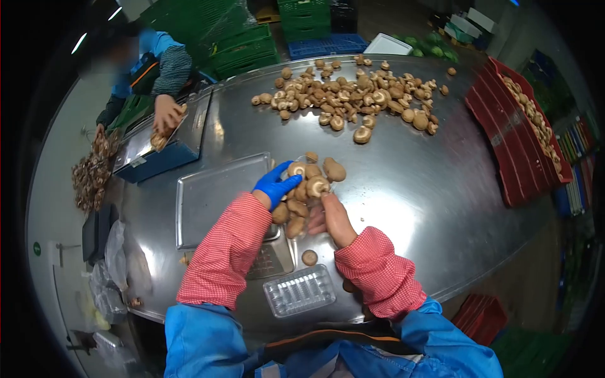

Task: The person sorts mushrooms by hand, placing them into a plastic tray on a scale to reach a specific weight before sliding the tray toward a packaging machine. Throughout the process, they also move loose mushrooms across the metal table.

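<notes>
Just in front of me is a clear plastic tray heaped with brown mushrooms [296,208], its edges mostly hidden. My left hand [275,184], in a blue glove, is curled round the tray's left side, with fingers and thumb against the mushrooms. Bare, my right hand [335,220] grips the near right side, its thumb by a pale-stemmed mushroom [317,186] and its fingers partly behind the clear plastic. A second clear plastic tray [300,291] lies on the table near my body. One loose mushroom [309,257] rests between it and the heaped tray.
Many mushrooms [353,94] are spread over the far steel table [435,183]. A red crate [513,135] of mushrooms leans at right. To the left lie a metal tray [214,201] and a partly covered scale [271,261]. Another person's hand [167,114] works over a box [157,160].
</notes>
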